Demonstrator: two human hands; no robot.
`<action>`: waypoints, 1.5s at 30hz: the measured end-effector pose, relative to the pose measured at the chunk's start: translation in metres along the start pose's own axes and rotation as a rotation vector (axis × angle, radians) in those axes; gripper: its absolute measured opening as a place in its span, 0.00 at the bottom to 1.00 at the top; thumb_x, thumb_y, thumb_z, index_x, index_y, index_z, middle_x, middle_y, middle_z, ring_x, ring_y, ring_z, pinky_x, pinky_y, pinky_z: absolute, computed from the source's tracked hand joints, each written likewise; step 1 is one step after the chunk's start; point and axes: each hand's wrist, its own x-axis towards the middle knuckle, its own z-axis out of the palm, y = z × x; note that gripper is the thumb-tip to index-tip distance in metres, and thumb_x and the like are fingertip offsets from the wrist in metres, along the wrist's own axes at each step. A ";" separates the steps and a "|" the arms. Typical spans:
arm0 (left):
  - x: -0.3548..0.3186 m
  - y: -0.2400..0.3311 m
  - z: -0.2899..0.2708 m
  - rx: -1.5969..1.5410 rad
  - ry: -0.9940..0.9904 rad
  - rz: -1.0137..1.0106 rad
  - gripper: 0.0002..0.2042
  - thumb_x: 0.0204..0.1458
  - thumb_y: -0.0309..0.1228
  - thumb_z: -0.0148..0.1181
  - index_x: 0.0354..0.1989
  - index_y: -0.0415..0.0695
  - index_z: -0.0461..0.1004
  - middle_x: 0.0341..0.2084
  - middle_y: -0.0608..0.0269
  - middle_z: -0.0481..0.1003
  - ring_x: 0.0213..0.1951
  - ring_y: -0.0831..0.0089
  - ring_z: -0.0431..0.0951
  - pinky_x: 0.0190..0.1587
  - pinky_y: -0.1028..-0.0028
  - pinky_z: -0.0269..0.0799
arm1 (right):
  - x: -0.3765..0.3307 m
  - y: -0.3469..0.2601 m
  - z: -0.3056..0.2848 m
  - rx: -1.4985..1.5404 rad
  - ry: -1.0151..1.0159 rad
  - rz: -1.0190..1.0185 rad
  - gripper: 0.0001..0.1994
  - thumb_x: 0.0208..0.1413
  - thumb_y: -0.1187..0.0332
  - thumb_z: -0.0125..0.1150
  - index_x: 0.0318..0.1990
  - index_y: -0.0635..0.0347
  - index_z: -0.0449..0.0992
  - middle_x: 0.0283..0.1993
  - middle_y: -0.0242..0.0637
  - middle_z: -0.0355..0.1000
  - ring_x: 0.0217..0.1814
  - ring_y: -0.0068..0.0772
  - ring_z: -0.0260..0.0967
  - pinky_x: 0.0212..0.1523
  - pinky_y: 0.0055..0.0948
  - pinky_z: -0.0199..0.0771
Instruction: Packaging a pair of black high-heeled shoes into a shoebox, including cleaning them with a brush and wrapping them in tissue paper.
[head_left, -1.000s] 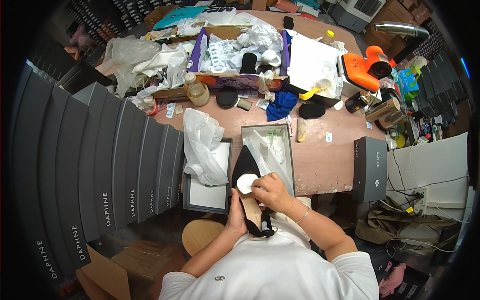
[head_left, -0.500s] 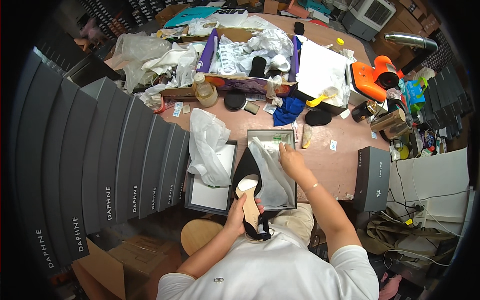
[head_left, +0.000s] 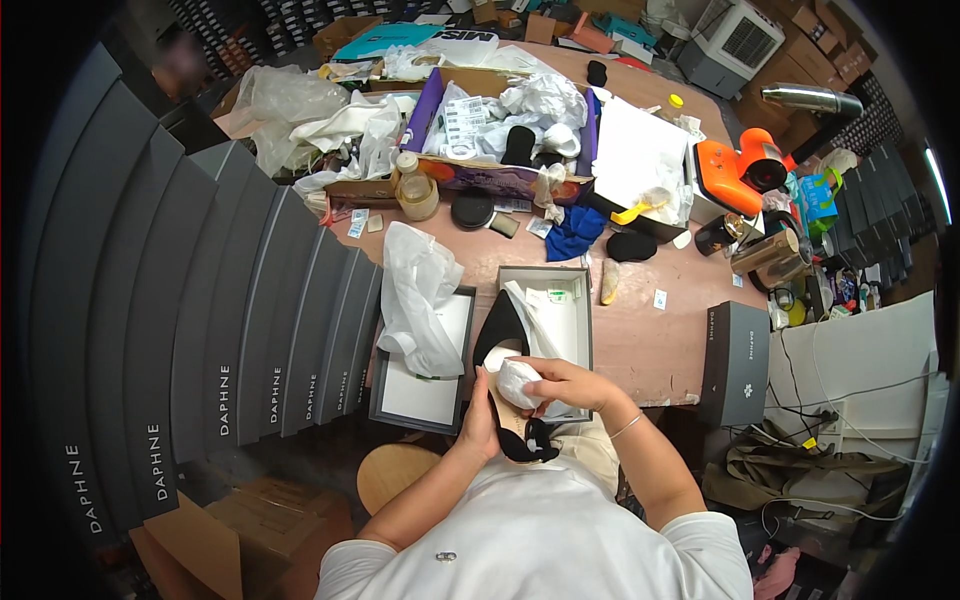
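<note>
My left hand point(head_left: 482, 422) is closed around the middle of a black pointed shoe point(head_left: 501, 325) with a pale insole and an ankle strap. The toe points away from me, over the open shoe box point(head_left: 577, 330). My right hand point(head_left: 561, 384) grips a wad of white tissue paper point(head_left: 517, 383) just over the shoe's opening; whether it touches the insole I cannot tell. White tissue sheets lie in the box beside the shoe. To the left, the grey box lid point(head_left: 418, 398) lies with its pale inside up, partly under a crumpled white wrapping sheet point(head_left: 419, 288).
Tall stacks of grey shoe boxes point(head_left: 200, 300) line the left side. A closed grey box point(head_left: 735, 362) stands at the table's right edge. Farther back are a purple carton point(head_left: 470, 172) of paper, a bottle point(head_left: 415, 188), a blue cloth point(head_left: 574, 233) and an orange device point(head_left: 727, 178).
My right hand has come from the far part of the open box back to the shoe, now with a white paper wad in it. My left hand still holds the shoe.
</note>
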 end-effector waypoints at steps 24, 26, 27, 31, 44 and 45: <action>-0.014 -0.024 0.046 0.145 0.183 0.068 0.20 0.63 0.49 0.41 0.49 0.45 0.60 0.32 0.59 0.70 0.33 0.70 0.74 0.39 0.68 0.74 | 0.031 0.052 -0.008 -1.026 0.933 -0.719 0.19 0.36 0.61 0.72 0.35 0.58 0.71 0.41 0.41 0.66 0.42 0.46 0.64 0.41 0.38 0.67; -0.008 -0.024 0.050 0.211 0.192 0.070 0.18 0.63 0.48 0.42 0.49 0.45 0.59 0.32 0.59 0.70 0.33 0.70 0.74 0.39 0.67 0.75 | 0.023 0.033 -0.014 -0.860 0.808 -0.583 0.19 0.37 0.62 0.73 0.35 0.59 0.71 0.39 0.42 0.65 0.41 0.46 0.64 0.42 0.37 0.68; -0.003 -0.028 0.046 0.267 0.184 0.071 0.18 0.63 0.46 0.42 0.50 0.45 0.58 0.32 0.59 0.69 0.32 0.70 0.74 0.38 0.67 0.75 | 0.017 0.029 -0.039 -0.759 0.601 -0.437 0.20 0.41 0.62 0.73 0.37 0.60 0.71 0.40 0.40 0.66 0.40 0.39 0.66 0.39 0.32 0.69; 0.026 -0.009 0.059 0.352 0.149 0.021 0.12 0.62 0.38 0.48 0.38 0.40 0.67 0.28 0.60 0.73 0.27 0.70 0.77 0.32 0.70 0.77 | -0.004 -0.043 -0.170 -0.404 1.145 -0.530 0.27 0.47 0.60 0.70 0.51 0.63 0.66 0.37 0.40 0.70 0.32 0.27 0.69 0.32 0.27 0.71; 0.048 0.008 0.077 0.194 0.130 0.042 0.20 0.53 0.25 0.48 0.56 0.40 0.60 0.44 0.55 0.73 0.33 0.71 0.74 0.38 0.69 0.74 | 0.067 -0.026 -0.268 -0.040 1.296 -0.554 0.38 0.48 0.80 0.54 0.67 0.67 0.43 0.39 0.47 0.71 0.30 0.32 0.75 0.33 0.24 0.78; 0.050 0.007 0.071 0.237 0.117 0.068 0.18 0.54 0.26 0.49 0.54 0.41 0.61 0.40 0.58 0.73 0.33 0.72 0.73 0.38 0.70 0.73 | 0.057 -0.012 -0.257 0.074 1.190 -0.658 0.34 0.49 0.84 0.49 0.66 0.65 0.49 0.40 0.43 0.68 0.34 0.26 0.74 0.33 0.22 0.78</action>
